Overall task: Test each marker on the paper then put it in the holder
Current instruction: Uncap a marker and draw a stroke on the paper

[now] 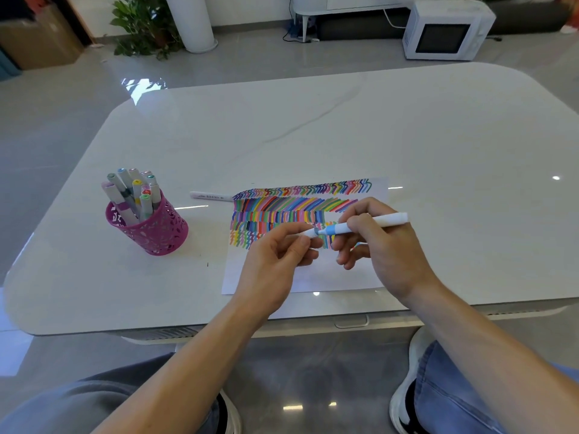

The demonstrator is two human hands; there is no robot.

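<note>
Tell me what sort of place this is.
Most likely a living room at home, though that is a guess. A glossy white table stands on a tiled floor, with a potted plant and a white microwave set on the floor behind it.

Glossy white table point(344, 126): pink holder point(159, 233) at left, colour-streaked paper point(329, 277), loose white marker point(210, 195) between them.

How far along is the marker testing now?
Mostly done, it seems: the paper carries rows of coloured strokes, and the pink holder holds many markers. In hand: the right hand grips a white marker while the left hand pinches its cap. Left: this one, plus a loose marker lying beside the paper.
</note>
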